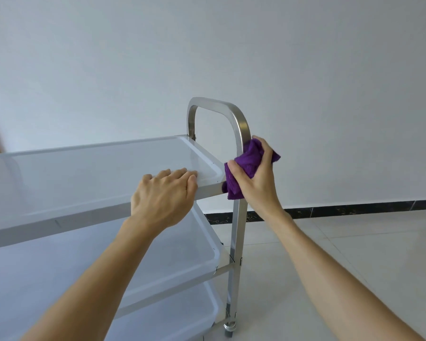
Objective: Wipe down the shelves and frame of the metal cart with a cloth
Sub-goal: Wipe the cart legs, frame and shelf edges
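Cloth (246, 166), purple, bunched, sits at approx. 3 o'clock of frame centre, wrapped against near upright post (239, 232) of metal cart (217, 119) at top-shelf corner. Right hand (255, 178) clamped on cloth, fingers and thumb curled round it and the post. Left hand (164, 195) at 9 o'clock of cloth, fingers bent over front rim of top shelf (84, 173), gripping rim, apparently steadying cart. Middle shelf (158, 254) and bottom shelf (172, 318) lie below, toward 6 o'clock; caster (229, 328) at post foot. Tiled floor (354, 247) and white wall (305, 70) beyond.

Assessment: step in hand is frame wipe, post section. Recommend full wrap of cloth, firm even pressure, long strokes along post; incl. handle curve at 12 o'clock and shelf joints. Keep left-hand brace; cart is on wheels, may roll.
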The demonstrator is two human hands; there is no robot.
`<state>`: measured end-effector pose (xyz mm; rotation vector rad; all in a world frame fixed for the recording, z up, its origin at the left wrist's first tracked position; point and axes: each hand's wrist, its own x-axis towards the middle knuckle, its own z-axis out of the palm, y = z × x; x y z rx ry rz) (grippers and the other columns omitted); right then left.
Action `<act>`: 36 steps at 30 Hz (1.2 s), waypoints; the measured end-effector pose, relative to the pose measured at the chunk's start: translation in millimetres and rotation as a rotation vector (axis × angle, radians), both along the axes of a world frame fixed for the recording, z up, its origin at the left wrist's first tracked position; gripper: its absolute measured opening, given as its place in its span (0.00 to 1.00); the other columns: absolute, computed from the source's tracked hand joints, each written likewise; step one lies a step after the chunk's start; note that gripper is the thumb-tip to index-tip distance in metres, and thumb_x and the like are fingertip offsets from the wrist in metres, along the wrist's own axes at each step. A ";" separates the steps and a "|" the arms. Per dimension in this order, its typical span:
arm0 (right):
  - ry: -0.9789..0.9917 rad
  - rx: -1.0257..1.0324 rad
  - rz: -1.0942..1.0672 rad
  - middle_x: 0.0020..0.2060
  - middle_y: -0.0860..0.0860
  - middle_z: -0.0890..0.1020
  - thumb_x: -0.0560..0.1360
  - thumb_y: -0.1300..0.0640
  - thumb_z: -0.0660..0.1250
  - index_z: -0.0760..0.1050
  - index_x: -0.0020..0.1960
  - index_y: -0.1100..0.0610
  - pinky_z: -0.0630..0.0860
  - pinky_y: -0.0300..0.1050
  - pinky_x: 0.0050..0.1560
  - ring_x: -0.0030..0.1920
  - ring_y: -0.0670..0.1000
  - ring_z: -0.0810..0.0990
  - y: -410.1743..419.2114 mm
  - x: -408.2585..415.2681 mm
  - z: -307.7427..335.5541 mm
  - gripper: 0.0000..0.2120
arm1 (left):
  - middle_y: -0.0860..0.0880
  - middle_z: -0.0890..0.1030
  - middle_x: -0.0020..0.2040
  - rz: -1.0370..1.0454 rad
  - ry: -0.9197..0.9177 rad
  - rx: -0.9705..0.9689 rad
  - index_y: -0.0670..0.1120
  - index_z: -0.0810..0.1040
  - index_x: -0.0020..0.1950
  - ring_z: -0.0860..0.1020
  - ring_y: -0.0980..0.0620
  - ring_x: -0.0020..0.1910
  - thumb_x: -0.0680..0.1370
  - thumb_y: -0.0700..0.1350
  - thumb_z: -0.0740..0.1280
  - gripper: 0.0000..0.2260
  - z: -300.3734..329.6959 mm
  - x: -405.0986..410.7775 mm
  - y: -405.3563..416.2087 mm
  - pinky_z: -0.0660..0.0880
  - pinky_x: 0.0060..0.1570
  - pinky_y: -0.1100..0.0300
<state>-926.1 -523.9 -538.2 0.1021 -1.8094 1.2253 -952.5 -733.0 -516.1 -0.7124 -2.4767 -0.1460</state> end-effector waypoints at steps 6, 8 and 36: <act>0.008 -0.116 0.019 0.67 0.46 0.68 0.69 0.43 0.77 0.60 0.72 0.44 0.73 0.37 0.62 0.66 0.48 0.72 -2.6 -3.2 -71.9 0.39 | 0.60 0.78 0.64 0.002 0.030 0.002 0.59 0.73 0.67 0.76 0.51 0.62 0.82 0.52 0.43 0.22 -2.0 -2.4 -0.9 0.73 0.53 0.52; -0.064 -0.162 -0.019 0.67 0.48 0.68 0.68 0.50 0.79 0.60 0.71 0.40 0.76 0.33 0.55 0.63 0.45 0.73 -8.3 -4.6 -115.7 0.39 | 0.59 0.78 0.64 0.006 0.035 0.009 0.59 0.73 0.67 0.77 0.50 0.61 0.83 0.52 0.45 0.21 -2.7 -4.1 0.9 0.74 0.52 0.51; -0.380 -0.308 -0.038 0.53 0.46 0.76 0.67 0.58 0.76 0.61 0.55 0.23 0.80 0.37 0.36 0.47 0.44 0.81 -5.7 3.7 -200.2 0.37 | 0.53 0.82 0.55 -0.075 0.226 0.076 0.51 0.79 0.56 0.78 0.44 0.49 0.83 0.49 0.50 0.18 -5.6 0.3 7.7 0.72 0.47 0.52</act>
